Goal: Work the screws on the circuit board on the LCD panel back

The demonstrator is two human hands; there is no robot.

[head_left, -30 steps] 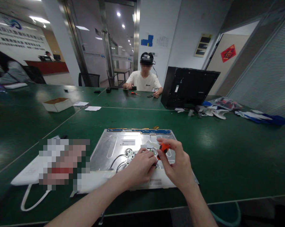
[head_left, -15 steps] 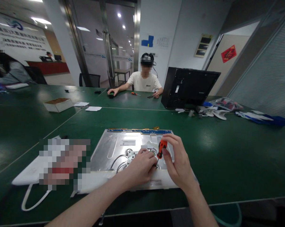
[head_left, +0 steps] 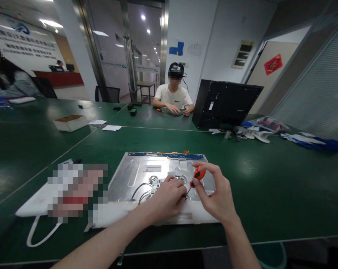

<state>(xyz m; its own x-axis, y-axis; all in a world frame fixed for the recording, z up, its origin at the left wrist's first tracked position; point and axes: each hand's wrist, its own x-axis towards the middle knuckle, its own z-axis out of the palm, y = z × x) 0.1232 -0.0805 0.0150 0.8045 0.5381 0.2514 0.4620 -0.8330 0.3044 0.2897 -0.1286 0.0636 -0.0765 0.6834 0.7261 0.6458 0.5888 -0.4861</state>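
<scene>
The panel point(head_left: 121, 185) lies flat near the near edge of the worktop point(head_left: 270, 186), about midway along the part in view, its metal back facing up. A blue strip point(head_left: 149, 154) runs along its far edge, a white band point(head_left: 121, 213) along its near side. The right hand point(head_left: 218, 192) grips the screwdriver point(head_left: 199, 173) by its orange and black handle, thumb on one side and fingers on the other; the tool leans, its thin shaft slanting down toward the panel. The left hand point(head_left: 170, 194) rests on the panel with fingers bent, their tips just beside the end of the shaft. Whether they pinch something I cannot tell, and the screwdriver's tip is too small to place exactly.

The lean looks like the main risk: turned at that angle, the tip could ride out of a screw head, chew it, or skid into the left fingers. A skid the other way might scratch the board point(head_left: 156, 184) or snag the cables point(head_left: 134, 192) looping from it. Hard pressure could also flex the panel or slide it, and with the worktop's near edge so close, a small loose part could roll off toward the floor.
</scene>
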